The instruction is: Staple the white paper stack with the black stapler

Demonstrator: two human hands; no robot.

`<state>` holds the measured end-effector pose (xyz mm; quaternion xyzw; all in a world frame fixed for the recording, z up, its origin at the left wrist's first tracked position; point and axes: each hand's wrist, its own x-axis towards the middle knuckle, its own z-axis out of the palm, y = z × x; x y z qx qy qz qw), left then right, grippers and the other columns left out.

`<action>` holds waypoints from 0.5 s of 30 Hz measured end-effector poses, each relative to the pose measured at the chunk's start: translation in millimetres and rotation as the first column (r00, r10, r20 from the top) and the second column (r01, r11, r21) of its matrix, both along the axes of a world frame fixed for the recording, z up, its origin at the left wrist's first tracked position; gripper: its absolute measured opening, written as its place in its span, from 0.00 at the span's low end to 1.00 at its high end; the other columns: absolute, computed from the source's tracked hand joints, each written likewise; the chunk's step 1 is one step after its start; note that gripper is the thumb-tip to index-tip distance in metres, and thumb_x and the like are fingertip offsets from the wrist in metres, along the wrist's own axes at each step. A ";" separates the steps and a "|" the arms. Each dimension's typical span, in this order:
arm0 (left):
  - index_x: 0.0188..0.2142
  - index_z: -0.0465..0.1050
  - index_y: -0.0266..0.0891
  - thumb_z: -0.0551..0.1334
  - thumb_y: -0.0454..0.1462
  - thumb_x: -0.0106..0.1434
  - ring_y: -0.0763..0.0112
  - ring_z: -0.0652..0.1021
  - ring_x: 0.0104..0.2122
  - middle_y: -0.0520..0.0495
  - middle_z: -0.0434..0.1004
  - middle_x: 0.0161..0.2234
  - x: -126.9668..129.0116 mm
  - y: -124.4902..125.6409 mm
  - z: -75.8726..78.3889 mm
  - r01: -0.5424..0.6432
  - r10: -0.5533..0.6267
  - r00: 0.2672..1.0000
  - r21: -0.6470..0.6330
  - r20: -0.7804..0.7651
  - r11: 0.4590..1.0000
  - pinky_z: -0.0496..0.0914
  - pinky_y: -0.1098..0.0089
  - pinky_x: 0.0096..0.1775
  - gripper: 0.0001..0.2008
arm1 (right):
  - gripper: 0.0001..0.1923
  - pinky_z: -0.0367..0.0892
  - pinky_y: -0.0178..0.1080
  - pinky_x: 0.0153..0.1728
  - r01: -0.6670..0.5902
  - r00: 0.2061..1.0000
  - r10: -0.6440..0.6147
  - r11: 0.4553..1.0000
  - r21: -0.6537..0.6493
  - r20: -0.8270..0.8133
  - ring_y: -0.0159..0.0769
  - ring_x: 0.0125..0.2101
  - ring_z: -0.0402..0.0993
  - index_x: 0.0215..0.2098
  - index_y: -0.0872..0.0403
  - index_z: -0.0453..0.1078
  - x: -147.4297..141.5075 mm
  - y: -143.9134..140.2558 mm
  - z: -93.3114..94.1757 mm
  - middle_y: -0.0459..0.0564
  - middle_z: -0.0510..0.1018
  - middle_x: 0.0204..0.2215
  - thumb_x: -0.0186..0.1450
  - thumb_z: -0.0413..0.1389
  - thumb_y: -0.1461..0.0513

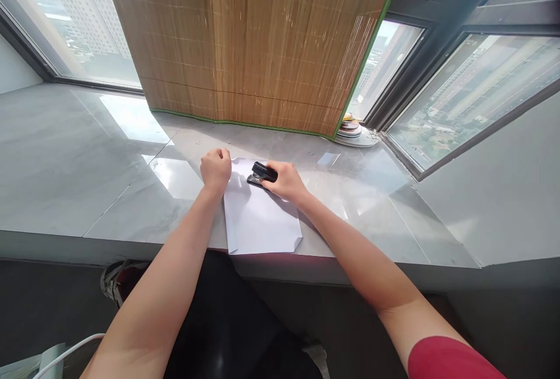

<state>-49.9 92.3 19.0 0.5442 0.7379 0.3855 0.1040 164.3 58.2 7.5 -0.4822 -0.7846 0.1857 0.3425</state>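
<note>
A stack of white paper sheets (pixel 261 220) lies on the grey stone sill (pixel 87 169), its near edge at the sill's front. My left hand (pixel 216 169) is closed into a fist and presses on the paper's far left corner. My right hand (pixel 285 181) grips a black stapler (pixel 261 174) at the paper's far edge, its jaws over the top of the sheets. The stapler's rear is hidden under my fingers.
A bamboo blind (pixel 258 41) with green trim hangs down to the sill behind the paper. A small pile of round items (pixel 350 128) sits in the right window corner. Windows flank both sides. A shoe (pixel 118 280) and a white cable (pixel 65 353) lie below the sill.
</note>
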 end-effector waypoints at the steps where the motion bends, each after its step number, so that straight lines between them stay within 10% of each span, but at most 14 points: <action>1: 0.22 0.58 0.43 0.52 0.38 0.75 0.63 0.71 0.29 0.46 0.67 0.23 -0.4 -0.2 -0.7 -0.003 0.003 1.000 -0.010 0.004 1.000 0.58 0.64 0.34 0.22 | 0.08 0.62 0.38 0.35 -0.019 0.999 0.019 1.000 -0.014 0.034 0.38 0.32 0.72 0.34 0.50 0.72 -1.1 0.3 -1.7 0.47 0.80 0.32 0.64 0.64 0.56; 15: 0.35 0.83 0.38 0.51 0.38 0.74 0.53 0.83 0.39 0.35 0.85 0.38 -0.4 3.5 -10.0 -0.102 0.071 0.988 -0.235 -0.137 0.967 0.68 0.63 0.37 0.21 | 0.07 0.63 0.39 0.36 -0.075 0.996 0.077 0.996 -0.043 0.043 0.37 0.32 0.71 0.35 0.51 0.69 34.6 6.9 -6.7 0.46 0.79 0.32 0.66 0.60 0.56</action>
